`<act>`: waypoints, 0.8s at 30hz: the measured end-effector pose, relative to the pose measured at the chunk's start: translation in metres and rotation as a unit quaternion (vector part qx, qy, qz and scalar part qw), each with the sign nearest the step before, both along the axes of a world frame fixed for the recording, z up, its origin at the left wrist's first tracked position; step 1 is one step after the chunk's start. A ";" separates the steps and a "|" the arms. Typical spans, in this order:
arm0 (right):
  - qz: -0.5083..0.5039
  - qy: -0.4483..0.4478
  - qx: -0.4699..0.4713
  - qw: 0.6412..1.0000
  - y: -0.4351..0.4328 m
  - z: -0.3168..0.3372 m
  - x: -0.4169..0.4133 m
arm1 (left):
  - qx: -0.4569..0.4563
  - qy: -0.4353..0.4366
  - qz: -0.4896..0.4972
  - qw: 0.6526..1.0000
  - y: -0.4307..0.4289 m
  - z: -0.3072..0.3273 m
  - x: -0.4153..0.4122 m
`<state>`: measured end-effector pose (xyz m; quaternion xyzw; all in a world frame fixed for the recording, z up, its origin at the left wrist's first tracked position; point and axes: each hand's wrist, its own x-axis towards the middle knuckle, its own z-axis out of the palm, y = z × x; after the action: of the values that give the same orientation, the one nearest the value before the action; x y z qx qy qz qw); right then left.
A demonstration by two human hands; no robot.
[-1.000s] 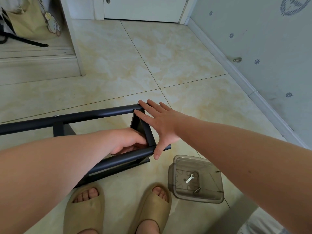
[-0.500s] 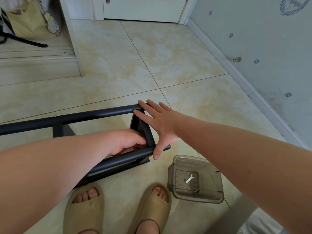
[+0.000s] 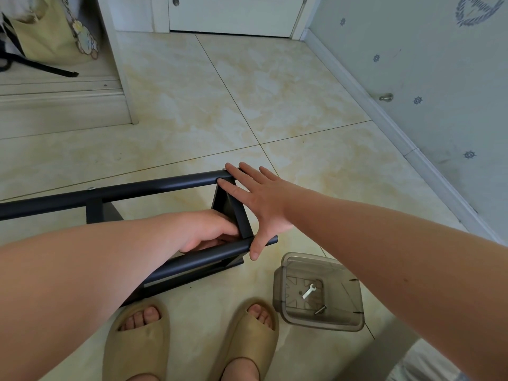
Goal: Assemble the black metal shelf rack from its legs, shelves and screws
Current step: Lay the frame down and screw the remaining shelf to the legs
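Note:
The black metal rack (image 3: pixel 143 187) lies on its side on the tiled floor, two round legs running left to right with a shelf end panel (image 3: pixel 233 213) between them. My right hand (image 3: pixel 258 202) lies flat with straight fingers against that end panel, fingertips on the far leg and thumb on the near leg (image 3: pixel 209 254). My left hand (image 3: pixel 209 229) reaches inside the frame just left of the panel, fingers curled; what they hold is hidden. A silver screw head (image 3: pixel 90 188) shows on the far leg.
A smoky clear plastic box (image 3: pixel 343 323) stands on the floor at my right foot, holding a small silver wrench (image 3: pixel 308 291) and a dark screw (image 3: pixel 320 309). My feet in tan slippers (image 3: pixel 247 336) are below the rack. A wall runs along the right; a door stands ahead.

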<state>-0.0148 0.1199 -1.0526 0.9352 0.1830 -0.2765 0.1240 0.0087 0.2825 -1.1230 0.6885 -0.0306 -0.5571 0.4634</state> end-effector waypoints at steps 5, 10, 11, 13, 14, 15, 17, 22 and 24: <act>0.000 0.002 -0.002 1.000 0.001 0.001 0.000 | 0.003 0.020 0.015 1.000 0.000 0.000 0.002; -0.004 0.003 0.003 1.000 0.000 0.001 -0.001 | -0.001 0.028 -0.006 1.000 0.001 -0.003 0.002; -0.004 0.002 0.005 1.000 0.000 0.001 -0.001 | 0.002 0.016 -0.017 1.000 0.001 -0.004 0.001; -0.004 0.002 0.006 1.000 0.001 0.001 0.000 | 0.006 -0.001 -0.022 1.000 0.000 -0.004 0.000; -0.004 0.002 0.006 1.000 0.000 0.001 0.000 | 0.005 -0.002 -0.019 1.000 -0.001 -0.004 0.000; -0.005 0.002 0.007 1.000 0.000 0.001 -0.001 | 0.005 0.000 -0.014 1.000 -0.002 -0.004 0.001; -0.004 0.003 0.009 1.000 0.001 0.000 0.000 | 0.009 0.009 0.003 1.000 -0.001 -0.003 0.002; -0.004 0.002 0.008 1.000 0.000 0.000 0.000 | 0.017 0.027 0.020 0.999 0.000 -0.002 0.002; -0.003 0.001 0.009 1.000 0.000 0.000 0.000 | 0.043 0.005 0.008 0.999 0.000 -0.004 0.002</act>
<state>-0.0148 0.1195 -1.0530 0.9366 0.1827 -0.2759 0.1149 0.0108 0.2826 -1.1266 0.7052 0.0007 -0.5574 0.4381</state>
